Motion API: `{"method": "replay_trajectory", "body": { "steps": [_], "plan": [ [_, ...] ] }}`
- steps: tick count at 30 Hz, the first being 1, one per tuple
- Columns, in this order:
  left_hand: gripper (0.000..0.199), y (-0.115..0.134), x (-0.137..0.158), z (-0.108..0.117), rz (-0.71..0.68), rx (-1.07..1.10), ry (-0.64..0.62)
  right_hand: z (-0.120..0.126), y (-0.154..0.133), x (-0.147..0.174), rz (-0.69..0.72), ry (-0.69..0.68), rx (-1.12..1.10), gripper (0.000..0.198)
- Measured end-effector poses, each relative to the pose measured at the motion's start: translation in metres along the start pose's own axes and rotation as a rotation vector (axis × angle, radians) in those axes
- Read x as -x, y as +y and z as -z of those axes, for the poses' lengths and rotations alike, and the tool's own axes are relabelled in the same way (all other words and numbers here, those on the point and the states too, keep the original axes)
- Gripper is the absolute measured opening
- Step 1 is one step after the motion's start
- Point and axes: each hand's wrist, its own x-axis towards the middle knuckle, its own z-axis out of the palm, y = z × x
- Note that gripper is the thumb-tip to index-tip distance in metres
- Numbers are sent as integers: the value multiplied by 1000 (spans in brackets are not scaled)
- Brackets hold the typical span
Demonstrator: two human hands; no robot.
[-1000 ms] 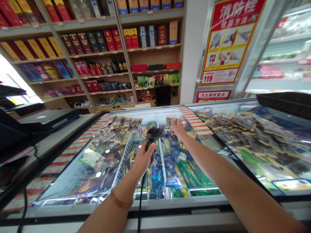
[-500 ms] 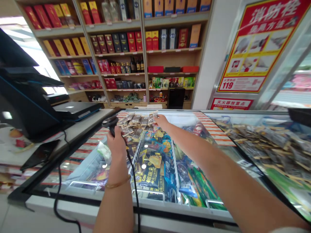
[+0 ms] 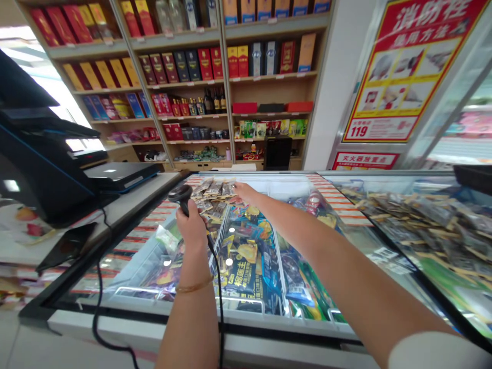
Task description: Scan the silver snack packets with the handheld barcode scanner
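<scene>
My left hand [image 3: 190, 221] is wrapped around the handle of a black barcode scanner [image 3: 180, 193]; its cord hangs down past my wrist. Several small clear-and-brown snack packets [image 3: 215, 190] lie in a pile on the glass top of a chest freezer [image 3: 130, 256]. At the pile's right edge, my right hand [image 3: 244, 192] has its fingers closed on one snack packet [image 3: 229, 188]. My fingertips partly cover that packet. Under the glass, white wire baskets hold bagged frozen goods [image 3: 242, 266].
A second heap of similar packets [image 3: 430, 225] covers the right-hand freezer. To the left, a counter bears a black checkout machine [image 3: 42, 164], a flat scale [image 3: 119, 174] and a dark tablet-like slab [image 3: 67, 246]. Shelves of boxed goods [image 3: 184, 66] stand behind.
My right hand has moved left and slightly down with the packet, onto the pile's edge. My left hand and the scanner have shifted a little to the right.
</scene>
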Motion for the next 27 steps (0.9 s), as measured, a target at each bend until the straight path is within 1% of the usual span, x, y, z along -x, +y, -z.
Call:
{"method": "replay_trajectory", "body": {
  "steps": [2, 5, 7, 9, 12, 15, 17, 20, 22, 23, 25, 27],
  "plan": [
    [29, -3, 3, -3, 1, -19, -42, -3, 0, -1, -14, 6, -12, 44],
    [30, -5, 6, -7, 8, -11, -87, -2, 3, -2, -3, 70, -35, 70],
    [30, -6, 9, -11, 25, 12, -143, 10, 8, 1, 15, 118, -40, 81],
    [32, -8, 15, -17, 58, 47, -235, 32, 16, 10, 49, 171, -17, 82],
    [38, -14, 35, -30, 64, 63, -391, 82, 34, 34, 94, 299, 84, 74],
    [42, -20, 65, -42, 53, 67, -593, 148, 56, 70, 112, 499, 270, 64],
    [43, -22, 85, -47, 78, 96, -710, 197, 68, 101, 153, 667, 476, 55],
    [45, -26, 103, -49, 111, 115, -817, 270, 77, 154, 158, 903, 793, 48],
    [48, -29, 108, -49, 121, 111, -875, 314, 77, 192, 94, 1015, 949, 46],
    [49, -31, 109, -50, 121, 109, -899, 334, 76, 210, 30, 1061, 1012, 45],
    [51, -33, 110, -49, 106, 103, -934, 367, 72, 242, -61, 1101, 1132, 42],
    [51, -34, 112, -49, 86, 89, -958, 391, 69, 266, -183, 1106, 1210, 46]
  ]
}}
